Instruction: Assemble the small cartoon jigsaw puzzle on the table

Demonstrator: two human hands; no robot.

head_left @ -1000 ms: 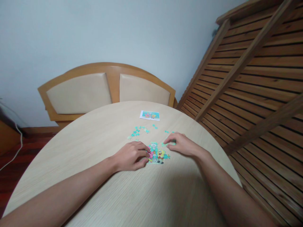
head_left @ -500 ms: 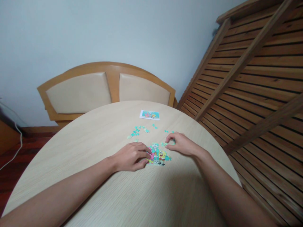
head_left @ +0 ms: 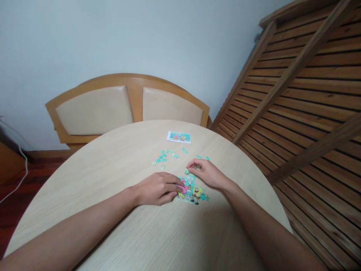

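Note:
A partly joined jigsaw puzzle [head_left: 189, 190] with pink, pale green and yellow cartoon figures lies on the table in front of me. My left hand [head_left: 160, 187] rests palm down at its left side, fingers stretched out and fingertips on the pink figure. At the puzzle's top edge, my right hand [head_left: 204, 172] pinches a small green puzzle piece [head_left: 187, 172] between thumb and forefinger. My fingers partly cover that piece, so I cannot tell whether it touches the puzzle.
Several loose turquoise pieces [head_left: 162, 156] lie beyond my left hand. A few more pieces [head_left: 207, 158] sit past my right hand. A picture card [head_left: 178, 137] lies farther back on the round wooden table [head_left: 113, 158]. Slatted wood [head_left: 282, 105] leans at the right.
My right hand has moved left to the puzzle's top edge. The joined puzzle has shifted slightly right and turned clockwise. My left hand has stayed on its left side.

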